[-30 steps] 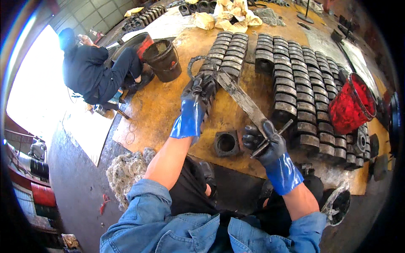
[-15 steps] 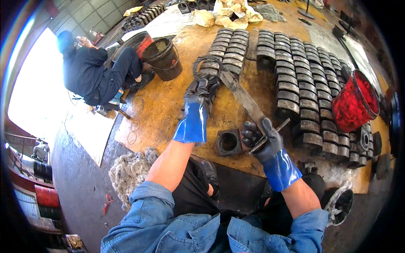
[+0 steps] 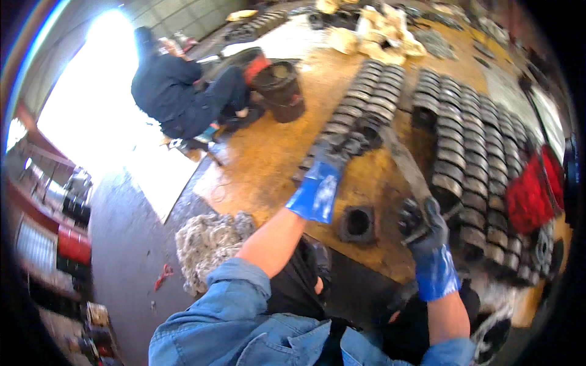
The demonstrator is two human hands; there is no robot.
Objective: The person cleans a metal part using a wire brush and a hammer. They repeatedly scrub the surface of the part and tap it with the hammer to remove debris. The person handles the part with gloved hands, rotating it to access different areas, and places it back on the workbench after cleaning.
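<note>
Yellow boarding (image 3: 256, 168) spreads beneath rows of dark blocks (image 3: 450, 143) in the head view. Closed on the strip's (image 3: 404, 160) lower end is the right hand (image 3: 424, 227); its long axis slants up-left, far tip nearer the left hand (image 3: 343, 146), whose grip is too blurred to tell.

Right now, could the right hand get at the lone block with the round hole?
Probably: the block lies just left of the right hand, nothing visibly between, though that hand holds a flat bar.
</note>
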